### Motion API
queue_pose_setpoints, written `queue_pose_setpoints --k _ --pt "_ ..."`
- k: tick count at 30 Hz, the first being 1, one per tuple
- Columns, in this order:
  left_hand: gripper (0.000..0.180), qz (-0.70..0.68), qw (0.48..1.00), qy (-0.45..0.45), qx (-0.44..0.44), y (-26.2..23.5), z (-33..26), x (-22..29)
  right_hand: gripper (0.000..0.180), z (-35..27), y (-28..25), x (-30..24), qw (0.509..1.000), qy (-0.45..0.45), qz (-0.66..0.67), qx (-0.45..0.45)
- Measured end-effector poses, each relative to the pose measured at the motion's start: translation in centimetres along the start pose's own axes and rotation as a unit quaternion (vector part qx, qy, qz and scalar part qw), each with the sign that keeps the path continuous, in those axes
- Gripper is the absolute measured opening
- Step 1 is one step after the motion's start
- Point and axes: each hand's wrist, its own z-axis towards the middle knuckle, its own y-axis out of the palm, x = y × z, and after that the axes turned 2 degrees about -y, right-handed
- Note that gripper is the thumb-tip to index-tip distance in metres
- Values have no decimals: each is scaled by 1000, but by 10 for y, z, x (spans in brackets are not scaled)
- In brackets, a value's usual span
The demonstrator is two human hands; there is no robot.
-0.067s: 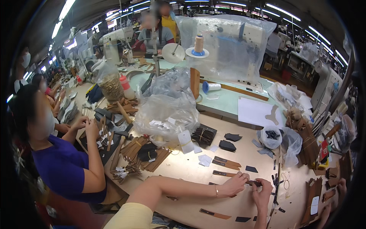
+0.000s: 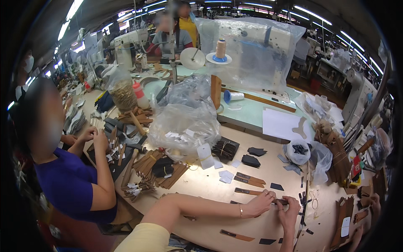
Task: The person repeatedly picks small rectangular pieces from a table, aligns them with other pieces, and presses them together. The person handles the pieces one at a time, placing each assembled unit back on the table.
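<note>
My left hand [image 2: 257, 205] reaches across the table, its fingers closed in a pinch on one end of a short dark leather strip [image 2: 280, 201]. At the other end of that strip, my right hand [image 2: 289, 211] has its fingers bent round it. Fingers cover part of the strip. A brown leather strip with a dark end patch [image 2: 247, 191] runs under my left fingertips. Two similar brown strips [image 2: 250, 179] lie just beyond. Closer to me is another brown strip [image 2: 237, 236], beside a flat black piece [image 2: 267, 241].
Black pieces [image 2: 251, 161] are stacked beyond my hands, near a dark bundle [image 2: 223, 149]. A bag of black pieces [image 2: 297, 150] stands at the right. At the left, a co-worker in purple [image 2: 67, 185] handles small parts. Another person's hand [image 2: 375, 204] shows at the right edge.
The view has shifted slightly, and the head of the co-worker in purple appears larger and lower. My hands stay on the dark strip in nearly the same place.
</note>
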Motion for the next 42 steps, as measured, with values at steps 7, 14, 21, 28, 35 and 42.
queue_pose_setpoints --k 7,14,21,28,35,42 --pt "41 -126 989 -75 26 -15 -4 -14 28 22 4 19 993 81 40 -76" --pt "53 -377 857 -281 208 -64 -137 -62 13 6 -2 2 992 52 112 15" --pt "23 -234 720 -556 344 -128 -314 -109 22 -20 38 -114 953 49 281 -100" --pt "20 -187 712 -580 349 -135 -336 -101 21 -54 113 -217 900 5 289 -326" --pt "15 -307 785 -459 282 -85 -257 -140 14 -75 116 -216 978 -195 38 -55" --pt "22 -204 942 -219 153 -10 -150 -152 12 -72 72 -156 991 -97 75 -54"
